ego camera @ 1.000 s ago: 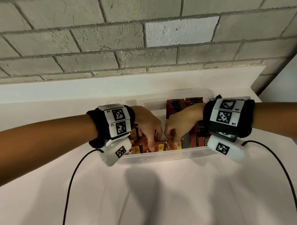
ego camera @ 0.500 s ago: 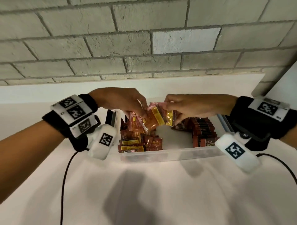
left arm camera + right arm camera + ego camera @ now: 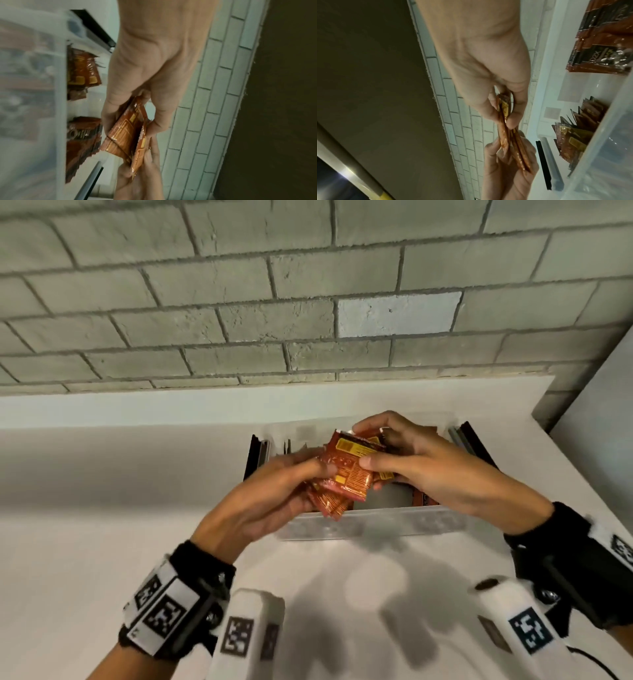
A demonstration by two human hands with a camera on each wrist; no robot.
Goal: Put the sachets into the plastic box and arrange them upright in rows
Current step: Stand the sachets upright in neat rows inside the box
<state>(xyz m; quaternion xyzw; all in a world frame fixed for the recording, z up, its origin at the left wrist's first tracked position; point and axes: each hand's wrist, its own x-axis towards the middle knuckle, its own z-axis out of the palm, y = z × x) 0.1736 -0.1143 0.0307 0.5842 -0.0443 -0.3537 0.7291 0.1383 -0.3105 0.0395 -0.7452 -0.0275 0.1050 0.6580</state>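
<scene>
Both hands hold one bundle of orange-red sachets [image 3: 346,474] in the air above the clear plastic box [image 3: 373,523]. My left hand [image 3: 301,474] pinches the bundle's left lower part between thumb and fingers. My right hand [image 3: 380,453] grips its right upper part, thumb on the front face. The bundle of sachets [image 3: 126,136] fans out between the two hands, and the sachets [image 3: 506,134] show edge-on in the right wrist view. More sachets [image 3: 82,143] stand inside the box [image 3: 60,121], some upright in rows [image 3: 600,36], others leaning [image 3: 573,136].
The box sits on a white counter [image 3: 102,508] against a grey brick wall [image 3: 308,302]. Black-edged strips [image 3: 255,455] lie at both ends of the box. A cable [image 3: 596,662] trails from my right wrist over the counter.
Both hands came up out of the box with a bundle of sachets and drew it nearer to me. The sachets now lie gathered flat between the hands.
</scene>
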